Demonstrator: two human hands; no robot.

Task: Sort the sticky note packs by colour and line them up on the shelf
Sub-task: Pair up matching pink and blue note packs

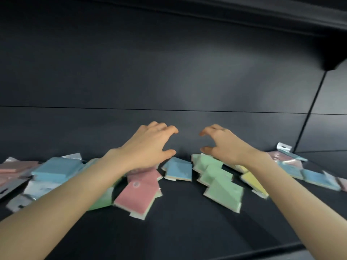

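Observation:
Sticky note packs lie scattered across the dark shelf (178,228). A blue pack (179,169) lies in the middle, between my hands. Pink packs (138,194) overlap just left of it, and green packs (221,184) overlap to its right. A yellow pack (254,182) shows beside my right forearm. My left hand (150,145) hovers above the pink packs with fingers loosely curved, holding nothing. Just above the green packs my right hand (223,143) hangs empty in the same way.
More blue packs (56,168) and pink packs (16,167) pile up at the far left, with others (311,177) at the right end. The dark back panel (169,81) rises behind. An upper shelf (281,14) overhangs the space.

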